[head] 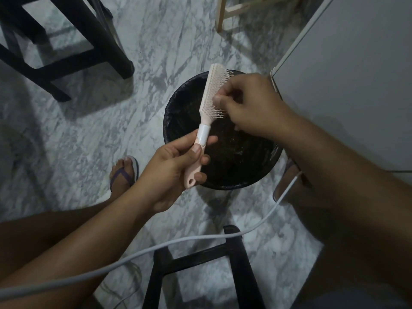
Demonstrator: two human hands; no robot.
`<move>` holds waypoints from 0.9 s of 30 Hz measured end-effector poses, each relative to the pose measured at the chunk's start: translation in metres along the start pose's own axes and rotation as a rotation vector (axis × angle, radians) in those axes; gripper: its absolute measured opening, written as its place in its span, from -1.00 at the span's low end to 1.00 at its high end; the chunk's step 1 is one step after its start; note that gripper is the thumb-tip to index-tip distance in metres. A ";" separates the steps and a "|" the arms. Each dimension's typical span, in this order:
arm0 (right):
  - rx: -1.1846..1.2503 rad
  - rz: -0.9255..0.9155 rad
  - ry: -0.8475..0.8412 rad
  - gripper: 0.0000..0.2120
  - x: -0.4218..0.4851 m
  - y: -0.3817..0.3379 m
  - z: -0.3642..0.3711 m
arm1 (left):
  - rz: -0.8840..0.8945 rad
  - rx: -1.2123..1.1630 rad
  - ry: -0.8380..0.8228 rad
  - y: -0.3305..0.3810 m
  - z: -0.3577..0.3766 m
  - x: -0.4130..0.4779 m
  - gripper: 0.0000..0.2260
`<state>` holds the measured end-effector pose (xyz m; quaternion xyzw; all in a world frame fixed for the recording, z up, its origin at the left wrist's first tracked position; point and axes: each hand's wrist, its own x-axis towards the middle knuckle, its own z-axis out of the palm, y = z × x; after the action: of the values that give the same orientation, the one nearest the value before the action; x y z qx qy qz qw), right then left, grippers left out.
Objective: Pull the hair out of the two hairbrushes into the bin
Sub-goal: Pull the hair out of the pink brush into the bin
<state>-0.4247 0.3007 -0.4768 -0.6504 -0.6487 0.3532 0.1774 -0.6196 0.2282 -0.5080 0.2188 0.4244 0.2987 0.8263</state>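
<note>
1. Head view, left hand (176,168): my fingers are curled closed round the handle of the pink hairbrush (211,94). The thumb lies along the handle's front, just under the white collar.
2. Hairbrush: it stands tilted, with its head rising beyond my left fingertips and its bristles turned toward my right hand (252,105).
3. Right hand: the fingers (219,98) are bunched narrow, tips pinching into the bristles about midway along the row. I cannot tell whether any hair lies between them.
4. Bin (166,121): black-lined and open, it stands on the marble floor (89,130) directly below both sets of fingers. The brush head sits over its far rim.
5. Surroundings: a white cable (200,238) runs on the near side of my left wrist, crossing a black stool (236,253). My sandalled foot (123,172) is just left of my left hand.
</note>
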 end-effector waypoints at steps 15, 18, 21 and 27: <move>0.006 -0.106 0.066 -0.84 0.003 0.009 -0.011 | -0.031 -0.037 0.037 -0.002 -0.004 0.003 -0.64; -0.215 -0.201 0.016 -0.86 -0.005 0.001 0.001 | -0.043 -0.027 0.022 -0.005 -0.003 0.002 -0.63; -0.337 -0.198 0.008 -0.83 -0.006 -0.008 0.005 | -0.032 0.043 0.021 -0.006 -0.002 0.000 -0.63; -0.405 -0.153 -0.039 -0.82 -0.002 -0.009 0.006 | -0.002 0.132 0.046 -0.006 -0.003 -0.003 -0.63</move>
<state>-0.4353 0.2984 -0.4745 -0.6149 -0.7570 0.2137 0.0570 -0.6216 0.2218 -0.5115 0.2655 0.4622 0.2744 0.8004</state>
